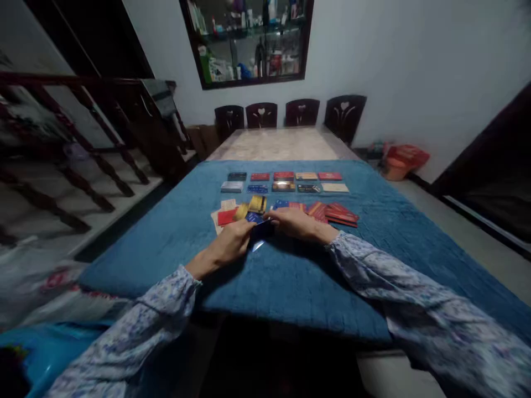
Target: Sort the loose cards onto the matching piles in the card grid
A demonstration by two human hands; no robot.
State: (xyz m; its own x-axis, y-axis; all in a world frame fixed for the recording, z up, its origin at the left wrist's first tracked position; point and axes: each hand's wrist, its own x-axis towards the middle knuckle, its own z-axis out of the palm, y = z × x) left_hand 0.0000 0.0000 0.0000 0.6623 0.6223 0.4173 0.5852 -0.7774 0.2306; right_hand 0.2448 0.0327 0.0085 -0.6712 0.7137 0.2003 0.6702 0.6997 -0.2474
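Bank-style cards lie spread over a blue tablecloth (174, 215), seen from above by the person seated or standing at its near edge. A dark blue card (261, 229) is held up just above the cloth, near the middle of the table, with a bright glare on its lower part. The left hand (230, 241) pinches its left edge between thumb and fingers. The right hand (297, 222) reaches over from the other side, its fingertips pinching the upper right corner. Both wrists come out of floral sleeves (160, 304).

Just beyond the left hand is a loose, overlapping group: a red card (226, 216), gold cards (258, 204) and a mid-blue card (253, 218). Beyond and beside the right hand, red cards (341, 213) lie in overlapping heaps, next to a bright blue card (281, 204). Farther back, 2 neat rows hold 5 cards or card stacks each, in red, blue, black, gold and cream; print is too small to read.

Past the cloth, a pale tabletop (282, 142) shows, then 4 dark wooden chairs (261, 115) against a white wall. Above hangs a glass-shelved cabinet (253, 44) full of bottles.
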